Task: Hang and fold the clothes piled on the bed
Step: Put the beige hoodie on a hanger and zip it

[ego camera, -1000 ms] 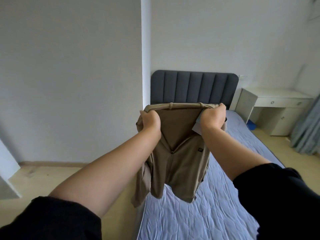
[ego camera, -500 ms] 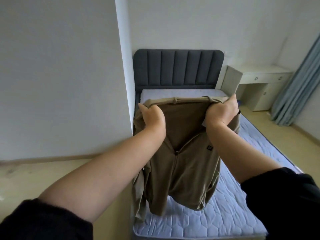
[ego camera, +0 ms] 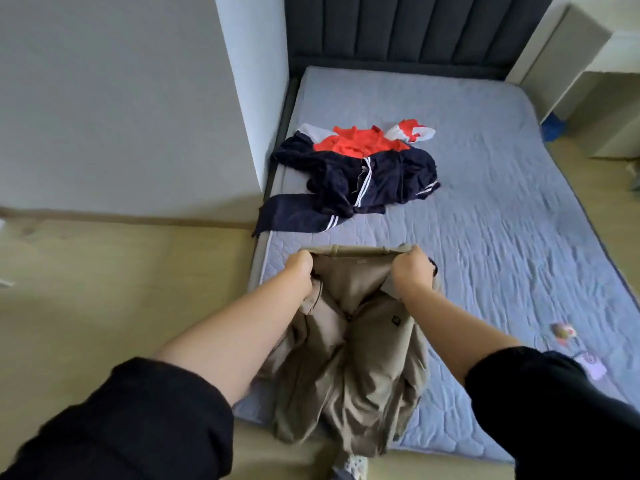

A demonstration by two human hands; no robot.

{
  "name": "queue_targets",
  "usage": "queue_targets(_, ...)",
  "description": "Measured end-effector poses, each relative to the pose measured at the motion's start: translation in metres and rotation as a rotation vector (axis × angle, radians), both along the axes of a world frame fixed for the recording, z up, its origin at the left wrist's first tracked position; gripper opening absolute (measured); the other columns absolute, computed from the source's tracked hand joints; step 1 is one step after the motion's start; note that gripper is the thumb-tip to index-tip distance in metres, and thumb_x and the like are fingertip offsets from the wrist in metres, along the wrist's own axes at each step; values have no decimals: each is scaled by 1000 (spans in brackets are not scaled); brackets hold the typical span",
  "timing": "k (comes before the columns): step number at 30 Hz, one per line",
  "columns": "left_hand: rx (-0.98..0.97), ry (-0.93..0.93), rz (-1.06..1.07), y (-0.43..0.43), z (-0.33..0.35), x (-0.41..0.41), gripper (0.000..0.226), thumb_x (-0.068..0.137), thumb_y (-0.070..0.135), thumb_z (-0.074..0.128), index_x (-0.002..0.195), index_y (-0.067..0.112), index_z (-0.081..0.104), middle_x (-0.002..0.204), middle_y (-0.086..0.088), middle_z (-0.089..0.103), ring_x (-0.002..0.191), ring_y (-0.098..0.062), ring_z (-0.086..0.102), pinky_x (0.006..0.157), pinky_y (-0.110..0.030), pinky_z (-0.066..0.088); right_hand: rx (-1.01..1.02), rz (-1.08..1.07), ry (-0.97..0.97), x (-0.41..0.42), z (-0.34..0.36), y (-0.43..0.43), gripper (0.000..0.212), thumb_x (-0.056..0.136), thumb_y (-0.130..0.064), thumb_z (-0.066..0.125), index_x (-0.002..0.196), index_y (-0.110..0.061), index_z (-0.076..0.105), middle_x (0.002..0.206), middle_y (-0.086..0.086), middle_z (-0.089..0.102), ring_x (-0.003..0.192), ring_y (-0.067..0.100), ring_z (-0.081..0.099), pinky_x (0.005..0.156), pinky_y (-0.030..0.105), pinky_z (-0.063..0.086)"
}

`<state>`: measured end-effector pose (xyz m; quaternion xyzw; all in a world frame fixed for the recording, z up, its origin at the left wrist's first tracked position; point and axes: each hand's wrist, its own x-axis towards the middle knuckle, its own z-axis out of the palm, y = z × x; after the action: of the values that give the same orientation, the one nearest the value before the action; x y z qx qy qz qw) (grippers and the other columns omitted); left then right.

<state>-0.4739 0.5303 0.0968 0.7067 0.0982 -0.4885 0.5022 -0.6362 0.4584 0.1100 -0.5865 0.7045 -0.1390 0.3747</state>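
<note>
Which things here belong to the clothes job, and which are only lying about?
Job: khaki jacket, held by left hand and right hand; navy and red clothes pile; bed.
Lying about: small pink thing, lilac item, white desk.

You are in a bedroom of a home. The bed (ego camera: 485, 202) fills most of your view: a quilted blue-grey mattress with a dark padded headboard (ego camera: 398, 26) at its far end. Plain pale walls (ego camera: 104, 98) close in at the bed's left, with a skirting board (ego camera: 138, 218) along the bottom. A pale wood-look floor (ego camera: 121, 289) runs along the bed's left side and foot. Right of the bed's head stands a white cabinet (ego camera: 588, 81). Loose clothes (ego camera: 353, 171), navy, red and white, lie heaped on the bed's left half. A tan jacket (ego camera: 346, 375) drapes over the bed's foot edge. Two small items, pink (ego camera: 562, 330) and lilac (ego camera: 590, 368), lie near the bed's right edge, too blurred to name.
</note>
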Motion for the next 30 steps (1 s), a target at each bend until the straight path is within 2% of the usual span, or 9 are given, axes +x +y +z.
queue_targets(3, 51, 1, 0, -27, -30, 1, 32, 94, 14, 36, 117, 11, 58, 83, -3, 55, 74, -19, 52, 63, -25, 43, 43, 119, 1, 9, -34, -35, 38, 87, -5, 32, 119, -5, 53, 127, 19, 53, 124, 36, 41, 98, 40, 42)
queue_targets(6, 21, -47, -29, -61, -46, 13, 37, 96, 17, 37, 128, 8, 53, 118, -13, 61, 102, -28, 59, 88, -36, 48, 25, 223, -30, 26, -50, -70, 44, 90, -3, 31, 130, -7, 49, 128, 20, 53, 117, 34, 49, 87, 34, 41)
queue_targets(8, -89, -103, -62, -79, -55, 24, 51, 96, 16, 43, 146, 18, 34, 138, -15, 50, 118, -32, 55, 100, -41, 46, -6, 247, -85, 37, -59, -84, 55, 96, -12, 31, 150, -20, 25, 138, 15, 49, 110, 31, 54, 80, 35, 42)
queue_targets(12, -84, -353, -369, -77, -87, 29, 94, 90, -1, 54, 151, 34, -9, 147, -6, 38, 94, -18, 61, 82, -35, 53, 44, 334, -163, 35, -100, -72, 74, 98, -23, 40, 150, -35, -10, 136, 17, 50, 88, 31, 63, 65, 36, 47)
queue_targets(17, 45, -372, -671, -30, -177, 1, 89, 88, -3, 46, 152, 33, -5, 157, -7, 22, 124, -33, 49, 96, -40, 47, 237, 324, 6, -13, -200, -11, 72, 96, -25, 42, 153, -27, -2, 118, 17, 62, 85, 29, 64, 60, 32, 46)
queue_targets(20, 98, -364, -810, -6, -242, -17, 80, 89, 2, 43, 153, 30, 2, 157, -8, 22, 136, -30, 36, 106, -39, 39, 340, 334, 75, -40, -266, 18, 72, 96, -29, 44, 153, -24, 1, 121, 12, 59, 94, 29, 61, 73, 34, 47)
queue_targets(23, 179, -492, -999, 10, -311, -34, 76, 88, 9, 42, 152, 32, 8, 155, -4, 27, 133, -29, 38, 94, -24, 34, 362, 420, 159, -50, -338, 30, 74, 96, -31, 46, 154, -19, 1, 147, 11, 40, 126, 32, 46, 89, 30, 40)
queue_targets(25, 133, -598, -1144, 14, -361, -45, 76, 89, 10, 43, 153, 30, 8, 156, -3, 24, 135, -25, 36, 92, -22, 32, 311, 535, 275, -53, -387, 29, 73, 96, -33, 46, 154, -19, 4, 157, 5, 22, 140, 30, 27, 109, 40, 30)
queue_targets(30, 215, -1040, -1460, 9, -483, -76, 62, 99, 28, 35, 153, 23, 6, 161, -4, 2, 148, -22, -1, 119, -40, 9, 177, 663, 425, -82, -502, 26, 69, 96, -41, 42, 153, -27, 7, 160, -2, 9, 146, 24, 9, 116, 49, 17)
